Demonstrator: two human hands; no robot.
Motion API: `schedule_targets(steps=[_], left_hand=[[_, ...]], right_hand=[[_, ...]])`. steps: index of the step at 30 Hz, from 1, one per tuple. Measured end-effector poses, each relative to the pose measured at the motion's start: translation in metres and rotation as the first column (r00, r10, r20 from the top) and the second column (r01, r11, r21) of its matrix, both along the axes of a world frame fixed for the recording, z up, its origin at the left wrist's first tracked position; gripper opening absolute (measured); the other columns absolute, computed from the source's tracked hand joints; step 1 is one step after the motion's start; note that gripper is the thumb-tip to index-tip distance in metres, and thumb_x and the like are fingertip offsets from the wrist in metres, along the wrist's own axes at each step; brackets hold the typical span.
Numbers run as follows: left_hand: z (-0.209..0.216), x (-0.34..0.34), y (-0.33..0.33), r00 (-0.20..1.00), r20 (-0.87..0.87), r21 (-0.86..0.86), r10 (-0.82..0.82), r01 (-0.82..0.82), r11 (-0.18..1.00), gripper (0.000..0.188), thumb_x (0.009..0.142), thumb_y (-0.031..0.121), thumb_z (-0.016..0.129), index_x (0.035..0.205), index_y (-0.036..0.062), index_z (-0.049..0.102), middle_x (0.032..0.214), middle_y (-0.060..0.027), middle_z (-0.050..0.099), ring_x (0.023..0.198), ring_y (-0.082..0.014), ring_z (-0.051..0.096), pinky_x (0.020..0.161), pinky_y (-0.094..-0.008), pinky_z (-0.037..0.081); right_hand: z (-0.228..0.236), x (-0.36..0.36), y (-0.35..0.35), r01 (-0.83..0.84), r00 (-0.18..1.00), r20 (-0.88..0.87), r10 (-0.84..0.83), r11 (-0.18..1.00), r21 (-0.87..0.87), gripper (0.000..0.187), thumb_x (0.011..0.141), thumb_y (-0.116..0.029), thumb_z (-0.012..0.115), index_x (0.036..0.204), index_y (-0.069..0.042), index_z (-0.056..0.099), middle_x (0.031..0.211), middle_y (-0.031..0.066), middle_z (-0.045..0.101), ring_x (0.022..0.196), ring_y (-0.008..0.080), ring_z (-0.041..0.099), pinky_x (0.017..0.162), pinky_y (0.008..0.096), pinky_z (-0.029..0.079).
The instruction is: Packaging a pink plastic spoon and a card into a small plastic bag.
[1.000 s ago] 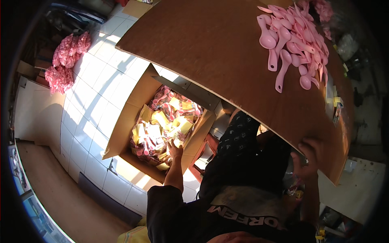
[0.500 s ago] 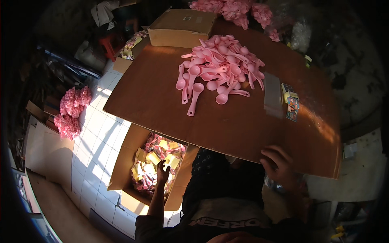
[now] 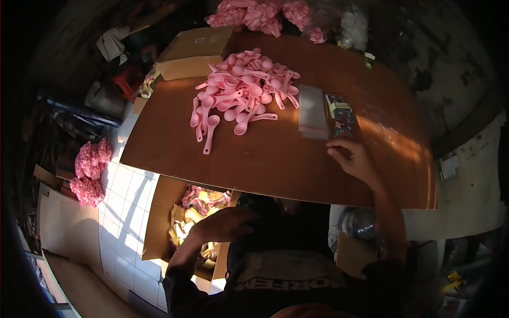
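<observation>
My right hand [image 3: 358, 159] is over the brown table, just below a stack of clear plastic bags [image 3: 313, 112] and a small pile of printed cards [image 3: 340, 113]. Its thumb and forefinger are bent but apart, with nothing visible between them. Beside my lap, my left hand [image 3: 225, 223] has its fingers stretched out and appears to hold nothing. A heap of pink measuring spoons [image 3: 238, 90] lies on the table, one single spoon [image 3: 210, 132] at its near edge. Below the table's left edge, an open carton [image 3: 159, 220] contains packed spoons with yellow cards [image 3: 196, 213].
A closed cardboard box [image 3: 193, 50] stands at the table's far left. Bundles of pink items in plastic [image 3: 254, 16] are at the far edge. More pink bundles [image 3: 91, 167] sit left of the tiled floor [image 3: 124, 206]. A red stool [image 3: 127, 82] stands beyond.
My left hand has come out of the carton toward my lap. My right hand has moved forward from the near edge to beside the bags and cards. The whole view has shifted.
</observation>
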State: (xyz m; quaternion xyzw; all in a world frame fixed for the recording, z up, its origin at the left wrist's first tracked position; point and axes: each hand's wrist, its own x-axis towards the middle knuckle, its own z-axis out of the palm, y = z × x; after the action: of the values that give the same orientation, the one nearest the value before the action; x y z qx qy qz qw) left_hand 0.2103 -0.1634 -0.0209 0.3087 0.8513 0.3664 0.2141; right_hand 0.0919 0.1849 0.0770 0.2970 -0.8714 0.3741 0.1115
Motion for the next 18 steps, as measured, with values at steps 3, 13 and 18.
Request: schedule_targets(steps=[3,13,18], left_hand=[[0.077,-0.023,0.028,0.911,-0.241,0.02,-0.335,0.35,0.937,0.034,0.091,0.02,0.06,0.122,0.0065,0.054,0.116,-0.0141,0.059,0.102,-0.0291,0.059,0.086,-0.0384,0.048],[0.14,-0.216,0.083,0.979,-0.08,0.318,-0.188,0.204,0.926,0.019,0.094,0.015,0.052,0.108,0.0022,0.056,0.088,-0.0056,0.063,0.078,-0.0148,0.059,0.072,-0.0296,0.049],[0.101,-0.239,0.107,0.965,-0.249,0.171,-0.081,0.126,0.977,0.019,0.09,0.01,0.056,0.106,0.001,0.058,0.095,-0.0089,0.063,0.086,-0.0169,0.059,0.077,-0.0301,0.047]], right_hand=[[0.002,-0.047,0.008,0.092,0.995,0.013,-0.095,0.983,0.158,0.013,0.078,-0.009,0.069,0.09,-0.003,0.069,0.08,0.0095,0.068,0.072,0.0212,0.066,0.065,0.0306,0.051],[-0.035,-0.124,-0.004,0.086,0.992,0.042,-0.117,0.889,0.449,0.013,0.071,-0.018,0.068,0.081,-0.011,0.073,0.079,0.0087,0.069,0.074,0.0251,0.066,0.066,0.0375,0.05],[-0.045,-0.117,0.002,0.123,0.992,-0.017,-0.125,0.922,0.366,0.011,0.072,-0.018,0.066,0.078,-0.013,0.073,0.079,0.0085,0.068,0.075,0.0256,0.066,0.066,0.0387,0.051]])
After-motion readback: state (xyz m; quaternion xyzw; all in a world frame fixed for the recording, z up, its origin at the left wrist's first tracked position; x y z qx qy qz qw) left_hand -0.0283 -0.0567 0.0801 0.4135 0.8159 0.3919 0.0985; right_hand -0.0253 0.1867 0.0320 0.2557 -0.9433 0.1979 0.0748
